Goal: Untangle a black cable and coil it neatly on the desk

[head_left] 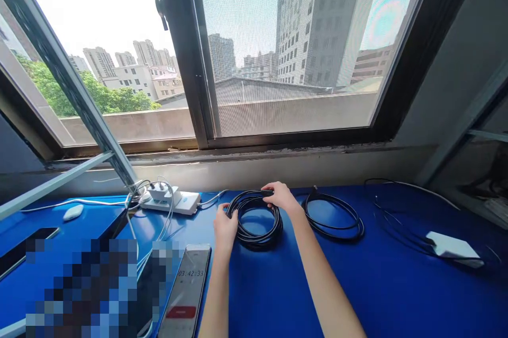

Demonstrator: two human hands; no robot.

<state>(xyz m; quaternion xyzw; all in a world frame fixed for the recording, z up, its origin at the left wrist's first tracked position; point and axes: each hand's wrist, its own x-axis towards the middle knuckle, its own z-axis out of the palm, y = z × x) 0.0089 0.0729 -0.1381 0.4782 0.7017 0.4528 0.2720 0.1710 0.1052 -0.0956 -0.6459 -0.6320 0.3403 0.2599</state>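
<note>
A thick coil of black cable (260,240) lies on the blue tabletop in front of me. My left hand (225,228) is closed round the coil's left side, thumb on the inner edge. At the top right of the same coil, my right hand (280,196) has its fingers and thumb pinched on the strands. A second, thinner loop of black cable (359,229) rests just to the right, apart from both hands.
A white power strip (188,203) with plugs and tangled white cords stands at the back left. Near my left forearm lies a phone (186,285) showing a timer. A white box (454,248) with dark wires sits at right. The window (206,131) rises behind the table (278,295).
</note>
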